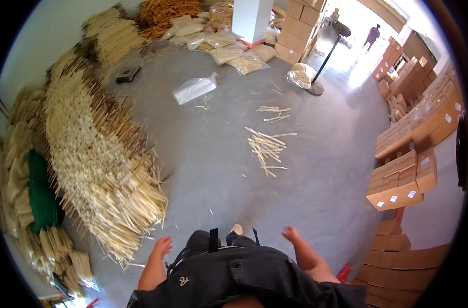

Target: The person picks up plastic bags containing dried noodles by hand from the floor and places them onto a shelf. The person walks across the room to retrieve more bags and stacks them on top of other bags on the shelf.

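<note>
My left hand (162, 246) hangs low at the left of my body, fingers apart and holding nothing, nearest to the long heap of pale cut sticks (105, 159) on the floor. My right hand (291, 235) is out at the right, also empty with its fingers loosely apart. A black bag or garment (244, 272) covers my front, and a light shoe (237, 229) shows beyond it. A loose pile of pale sticks (267, 149) and a smaller scatter (272, 115) lie ahead on the grey floor (208, 164).
Cardboard boxes (403, 179) line the right side. Stuffed sacks (16, 169) are along the left. A stand (326, 66), a white plastic sheet (193, 91), a pillar (250, 20) and bagged material (223, 51) are farther ahead. A person (372, 36) is in the far doorway.
</note>
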A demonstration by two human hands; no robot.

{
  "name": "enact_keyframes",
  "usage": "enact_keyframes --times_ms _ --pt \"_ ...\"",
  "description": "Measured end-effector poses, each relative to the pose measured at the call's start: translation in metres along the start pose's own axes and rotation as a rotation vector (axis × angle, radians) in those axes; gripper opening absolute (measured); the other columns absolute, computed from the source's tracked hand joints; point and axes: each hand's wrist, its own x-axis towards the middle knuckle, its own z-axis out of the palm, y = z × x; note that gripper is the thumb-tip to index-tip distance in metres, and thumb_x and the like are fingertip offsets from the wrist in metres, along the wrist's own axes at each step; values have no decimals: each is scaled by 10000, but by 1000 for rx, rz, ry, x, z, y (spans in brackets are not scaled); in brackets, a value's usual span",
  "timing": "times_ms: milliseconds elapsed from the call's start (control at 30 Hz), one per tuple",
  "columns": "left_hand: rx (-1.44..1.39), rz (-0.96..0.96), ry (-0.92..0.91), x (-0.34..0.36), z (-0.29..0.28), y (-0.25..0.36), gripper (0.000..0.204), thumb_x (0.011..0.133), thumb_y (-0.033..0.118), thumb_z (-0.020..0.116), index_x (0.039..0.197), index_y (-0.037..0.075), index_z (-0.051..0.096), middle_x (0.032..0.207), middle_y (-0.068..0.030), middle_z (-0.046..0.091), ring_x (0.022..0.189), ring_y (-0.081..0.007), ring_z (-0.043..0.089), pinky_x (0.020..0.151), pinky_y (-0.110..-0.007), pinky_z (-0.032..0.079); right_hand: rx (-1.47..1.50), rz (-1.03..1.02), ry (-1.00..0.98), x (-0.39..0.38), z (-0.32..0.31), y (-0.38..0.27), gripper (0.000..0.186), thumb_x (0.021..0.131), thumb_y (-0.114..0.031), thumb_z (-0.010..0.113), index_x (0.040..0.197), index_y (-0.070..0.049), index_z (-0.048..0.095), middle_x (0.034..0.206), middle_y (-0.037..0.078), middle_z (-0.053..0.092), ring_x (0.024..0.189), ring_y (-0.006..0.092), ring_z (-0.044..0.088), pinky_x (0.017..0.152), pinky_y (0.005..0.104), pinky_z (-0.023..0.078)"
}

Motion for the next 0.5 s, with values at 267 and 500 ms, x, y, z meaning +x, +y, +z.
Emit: enact_keyframes --times_ms 267,500 --pt "106 -54 242 92 -31 67 254 753 211 577 993 147 522 844 -4 536 698 -145 535 557 -307 411 270 -398 99 201 -205 -345 343 680 -277 605 1001 -158 578 798 85 619 782 233 588 705 328 462" --pt "-249 234 -169 247 -76 205 129 728 165 585 843 126 543 689 -10 511 604 -143 522 473 -290 395 89 -444 -37 302 -218 -386 351 686 -267 634 1016 -156 583 777 68 620 723 147 582 662 292 466"
